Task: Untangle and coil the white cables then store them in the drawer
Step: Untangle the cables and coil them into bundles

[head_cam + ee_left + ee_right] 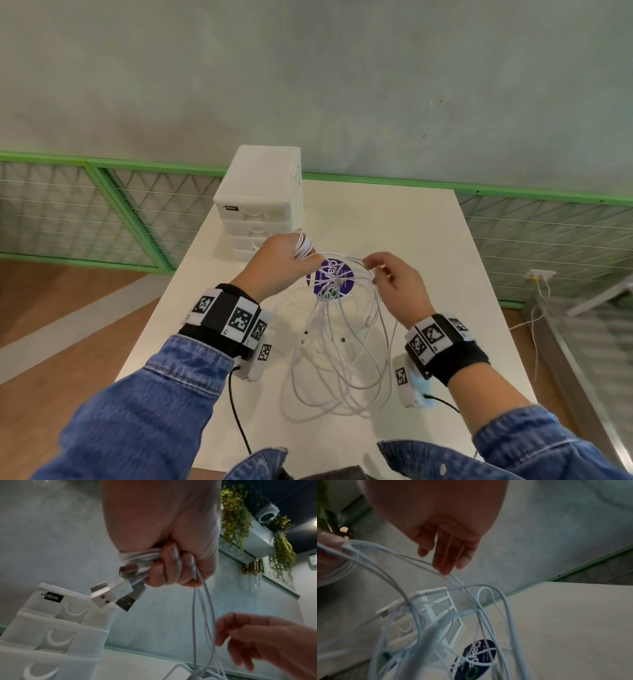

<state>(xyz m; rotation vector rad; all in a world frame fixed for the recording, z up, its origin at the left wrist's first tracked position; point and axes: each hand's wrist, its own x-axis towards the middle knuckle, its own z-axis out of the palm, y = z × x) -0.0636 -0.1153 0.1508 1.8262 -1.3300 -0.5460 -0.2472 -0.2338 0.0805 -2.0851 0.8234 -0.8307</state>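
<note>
While left hand (281, 263) fists the cables (337, 346) by USB ends as anchor above table (428, 240) centre, right hand (394, 284) fingers look spread, prob. teasing a loop; drawer unit (260, 195) at far-left edge, shut.

Left hand (173, 536) is filling top centre of frame, fingers curling round a bundle of white cables (137, 557). USB plugs (102, 596) are sticking out lower-left of the fist. Loose strands are hanging straight down centre-right. Right hand (267, 642) is sitting lower right, fingers loosely bent, beside the strands; contact unclear. White drawer unit (56, 635) is occupying lower left, drawers shut.
</note>
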